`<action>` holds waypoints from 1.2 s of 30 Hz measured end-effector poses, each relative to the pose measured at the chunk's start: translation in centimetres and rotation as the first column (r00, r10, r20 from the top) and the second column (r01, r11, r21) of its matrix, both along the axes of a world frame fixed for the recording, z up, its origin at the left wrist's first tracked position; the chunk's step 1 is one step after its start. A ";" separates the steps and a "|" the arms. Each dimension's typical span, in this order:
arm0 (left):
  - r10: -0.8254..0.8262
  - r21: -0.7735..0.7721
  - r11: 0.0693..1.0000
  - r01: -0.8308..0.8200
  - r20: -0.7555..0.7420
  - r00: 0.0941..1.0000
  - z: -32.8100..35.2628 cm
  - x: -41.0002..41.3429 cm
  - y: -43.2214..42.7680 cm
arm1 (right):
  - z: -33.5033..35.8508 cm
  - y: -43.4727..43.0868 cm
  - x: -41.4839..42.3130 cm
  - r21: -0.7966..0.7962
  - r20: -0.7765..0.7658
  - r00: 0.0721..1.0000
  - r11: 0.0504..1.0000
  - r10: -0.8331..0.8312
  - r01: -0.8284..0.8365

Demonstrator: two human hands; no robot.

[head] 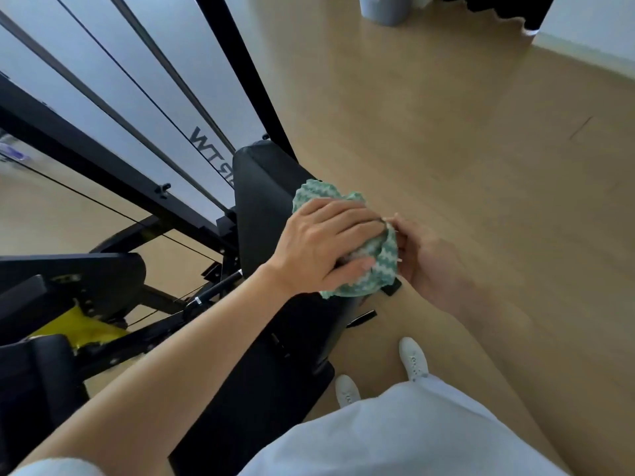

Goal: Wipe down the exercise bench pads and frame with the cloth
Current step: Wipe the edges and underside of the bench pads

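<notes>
A green-and-white zigzag cloth (369, 266) is bunched up over the right edge of the black bench's back pad (264, 201). My left hand (319, 245) lies over the cloth with its fingers curled around it. My right hand (426, 259) holds the cloth's right side from beside the pad. The black seat pad (275, 379) lies nearer to me, below my left forearm. Part of the cloth is hidden under my left hand.
A black machine frame (240, 56) with cables and a white panel rises at the left. Black padded parts and a yellow bracket (79, 324) sit at the lower left. Wooden floor spreads to the right, a grey bin (385, 8) at the top. My white shoes (414, 359) stand beside the bench.
</notes>
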State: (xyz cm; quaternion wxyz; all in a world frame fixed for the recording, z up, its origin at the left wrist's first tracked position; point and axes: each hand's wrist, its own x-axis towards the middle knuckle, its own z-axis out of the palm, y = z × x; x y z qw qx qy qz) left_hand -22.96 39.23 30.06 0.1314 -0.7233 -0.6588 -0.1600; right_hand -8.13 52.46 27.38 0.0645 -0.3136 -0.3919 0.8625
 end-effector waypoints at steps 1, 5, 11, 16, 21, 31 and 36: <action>0.035 -0.011 0.999 -0.035 0.027 0.999 0.3 -1.5 0.3 | 0.1 -0.2 0.0 0.027 -0.008 1.000 1.000 0.002 -0.002; 0.276 -0.036 0.961 -0.273 0.104 0.956 0.9 -8.6 0.8 | 0.2 -1.1 0.3 0.122 -0.059 0.998 0.992 0.015 -0.008; 0.501 -0.153 0.864 -0.480 0.170 0.848 1.5 -12.9 1.8 | 0.1 -2.7 1.1 0.323 -0.088 0.996 0.945 -0.013 0.041; 0.456 -0.045 0.887 -0.460 0.255 0.853 0.3 -6.8 0.6 | 0.4 -3.1 1.5 0.246 -0.085 0.994 0.966 -0.064 0.083; 0.229 0.178 0.943 -0.282 0.267 0.936 -1.5 2.9 0.0 | -0.7 -2.9 1.5 -0.013 -0.005 0.988 0.988 -0.156 0.156; 0.262 0.235 0.925 -0.300 0.177 0.949 -11.3 7.0 -5.0 | -0.4 -8.6 3.7 0.604 -0.031 0.831 0.652 -0.555 0.458; 0.264 0.138 0.901 -0.411 0.578 0.772 -12.0 9.5 -8.1 | -2.5 -13.6 2.9 0.949 -0.202 0.939 0.181 -0.279 0.257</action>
